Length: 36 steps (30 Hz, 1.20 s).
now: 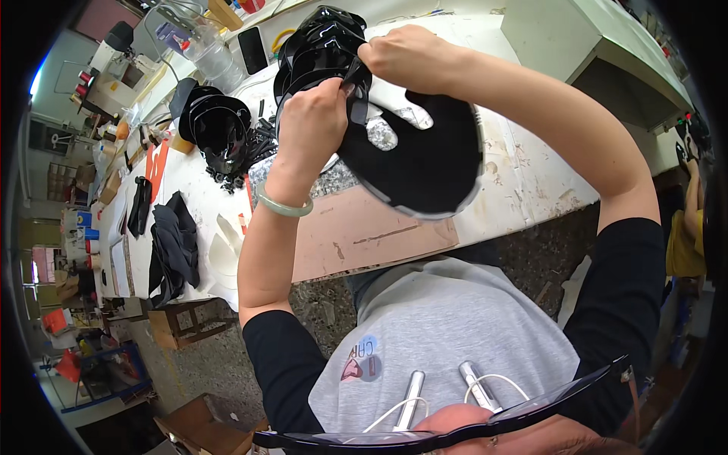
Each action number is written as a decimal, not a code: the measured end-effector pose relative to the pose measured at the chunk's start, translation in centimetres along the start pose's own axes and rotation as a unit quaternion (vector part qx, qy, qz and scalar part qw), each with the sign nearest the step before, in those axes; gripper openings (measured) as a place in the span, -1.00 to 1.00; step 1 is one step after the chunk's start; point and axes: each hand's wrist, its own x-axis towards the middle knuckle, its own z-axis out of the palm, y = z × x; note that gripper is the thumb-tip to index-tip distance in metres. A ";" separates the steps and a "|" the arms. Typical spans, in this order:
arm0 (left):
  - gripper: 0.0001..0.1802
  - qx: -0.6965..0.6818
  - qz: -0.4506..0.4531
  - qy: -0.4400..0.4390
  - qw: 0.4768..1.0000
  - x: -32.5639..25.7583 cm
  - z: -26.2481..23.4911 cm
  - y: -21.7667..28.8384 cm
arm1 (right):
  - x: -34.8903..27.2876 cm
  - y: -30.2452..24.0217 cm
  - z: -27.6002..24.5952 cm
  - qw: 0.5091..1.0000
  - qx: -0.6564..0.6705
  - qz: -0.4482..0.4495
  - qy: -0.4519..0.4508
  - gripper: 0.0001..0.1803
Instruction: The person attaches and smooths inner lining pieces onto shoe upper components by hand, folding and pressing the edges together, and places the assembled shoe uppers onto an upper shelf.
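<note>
Both of my hands are raised over the table's far middle. My left hand (312,117) is closed, its thumb and fingers pinching a narrow black strip (355,72). My right hand (408,57) is a fist on the strip's upper end, close to a stack of glossy black moulded shells (322,45). Hanging below the hands is a broad, rounded black panel (425,167) with a pale edge and several whitish, finger-shaped openings or patches. The strip seems to join this panel, but my fingers partly hide where.
Another glossy black shell stack (220,125) stands left, beside small black parts (262,140). A brown board (364,235) lies at the table's near edge. Dark cloth (174,243), a phone (252,50) and a clear plastic jug (216,64) are leftward; a pale cabinet (584,45) stands right.
</note>
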 end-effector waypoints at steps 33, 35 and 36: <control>-0.63 0.037 -0.235 0.106 0.965 -21.1 1.8 -4.3 | -6.4 -23.6 10.2 0.935 0.346 -0.047 -0.062 0.11; -0.65 0.033 -0.235 0.097 0.967 -20.7 1.8 -4.6 | -4.8 -24.5 11.1 0.928 0.372 -0.020 -0.031 0.10; -0.66 0.028 -0.239 0.089 0.966 -20.8 1.9 -4.9 | -4.5 -24.4 11.3 0.927 0.373 -0.021 -0.030 0.10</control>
